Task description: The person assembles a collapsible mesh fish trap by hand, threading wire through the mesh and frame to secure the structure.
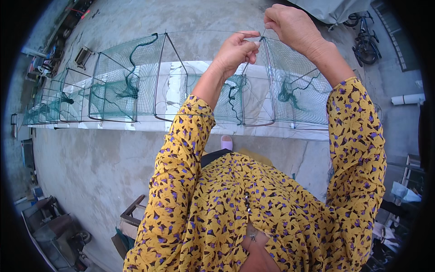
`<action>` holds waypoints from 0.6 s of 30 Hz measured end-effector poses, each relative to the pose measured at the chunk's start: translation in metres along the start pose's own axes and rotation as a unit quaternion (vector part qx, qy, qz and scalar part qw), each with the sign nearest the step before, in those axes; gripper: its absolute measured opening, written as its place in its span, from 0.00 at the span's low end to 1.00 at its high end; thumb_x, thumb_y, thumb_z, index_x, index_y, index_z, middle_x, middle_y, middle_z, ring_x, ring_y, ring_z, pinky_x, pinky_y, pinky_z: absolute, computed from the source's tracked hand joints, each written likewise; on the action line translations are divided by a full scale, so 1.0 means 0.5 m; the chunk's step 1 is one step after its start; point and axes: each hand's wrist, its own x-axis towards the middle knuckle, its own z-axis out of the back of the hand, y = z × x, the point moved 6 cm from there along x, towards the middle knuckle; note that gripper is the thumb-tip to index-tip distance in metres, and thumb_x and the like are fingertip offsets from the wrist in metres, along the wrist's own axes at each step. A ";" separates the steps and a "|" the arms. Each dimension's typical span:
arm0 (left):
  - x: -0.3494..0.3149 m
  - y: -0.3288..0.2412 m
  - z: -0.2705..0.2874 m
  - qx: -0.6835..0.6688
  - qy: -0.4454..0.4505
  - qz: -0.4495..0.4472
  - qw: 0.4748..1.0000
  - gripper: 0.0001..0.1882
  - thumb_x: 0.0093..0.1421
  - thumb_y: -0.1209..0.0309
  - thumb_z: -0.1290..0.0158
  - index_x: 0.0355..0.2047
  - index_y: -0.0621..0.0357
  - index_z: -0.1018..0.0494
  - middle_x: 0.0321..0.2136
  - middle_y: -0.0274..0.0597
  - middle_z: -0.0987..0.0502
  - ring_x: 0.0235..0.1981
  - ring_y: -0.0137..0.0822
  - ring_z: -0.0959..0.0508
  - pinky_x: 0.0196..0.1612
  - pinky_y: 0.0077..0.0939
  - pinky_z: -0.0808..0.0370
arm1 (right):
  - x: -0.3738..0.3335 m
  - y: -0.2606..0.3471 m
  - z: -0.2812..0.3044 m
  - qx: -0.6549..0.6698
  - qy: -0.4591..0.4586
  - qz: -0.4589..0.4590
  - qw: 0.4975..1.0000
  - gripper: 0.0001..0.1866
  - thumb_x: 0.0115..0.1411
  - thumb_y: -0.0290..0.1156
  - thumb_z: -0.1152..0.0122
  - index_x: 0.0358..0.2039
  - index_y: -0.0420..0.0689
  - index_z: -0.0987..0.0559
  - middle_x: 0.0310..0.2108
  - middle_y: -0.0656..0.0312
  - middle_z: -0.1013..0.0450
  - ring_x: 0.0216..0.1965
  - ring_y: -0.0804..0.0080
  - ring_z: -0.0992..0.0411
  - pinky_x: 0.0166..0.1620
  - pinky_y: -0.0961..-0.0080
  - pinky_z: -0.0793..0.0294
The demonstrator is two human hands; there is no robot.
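Observation:
A long folding net trap (113,68) of green mesh on dark rectangular wire frames stretches across in front of me. At the top corner of one frame, my left hand (238,52) is closed, with index finger and thumb at the corner and the line there. My right hand (293,28) is just right of it and higher, its fingertips pinched on a thin cord (263,32) that runs down to that corner. A thin line runs along the frame tops to the left. Inside the mesh hang bunched dark green net funnels (286,94).
Beneath the trap lies a pale, patchy sheet (172,86) on the concrete floor (90,167). A wooden stool (132,213) stands low at left, with a small bench (83,57) farther off. Bicycles (366,45) and a covered bulky object (333,10) are at far right.

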 end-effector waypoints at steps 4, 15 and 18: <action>0.008 0.008 -0.001 -0.020 0.007 -0.002 1.000 0.18 0.56 0.77 0.54 0.49 0.62 0.32 0.20 0.29 0.33 0.16 0.20 0.37 0.21 0.12 0.38 | -0.013 -0.032 0.012 0.009 -0.008 -0.053 0.999 0.05 0.47 0.29 0.42 0.21 0.42 0.27 0.22 0.54 0.30 0.29 0.54 0.29 0.32 0.63 0.30; 0.005 -0.007 -0.001 0.019 -0.057 -0.004 0.998 0.15 0.55 0.79 0.56 0.44 0.63 0.29 0.17 0.29 0.33 0.14 0.20 0.37 0.18 0.13 0.39 | -0.043 -0.093 -0.007 0.000 -0.052 -0.155 0.986 0.07 0.53 0.32 0.43 0.27 0.42 0.25 0.24 0.57 0.29 0.28 0.59 0.29 0.32 0.66 0.31; -0.005 0.003 0.000 0.023 -0.047 -0.001 0.999 0.16 0.56 0.77 0.55 0.46 0.63 0.31 0.21 0.34 0.29 0.20 0.23 0.30 0.24 0.14 0.32 | -0.049 -0.101 -0.010 0.027 0.028 -0.218 0.975 0.08 0.53 0.33 0.44 0.29 0.44 0.23 0.28 0.56 0.26 0.33 0.59 0.27 0.36 0.65 0.28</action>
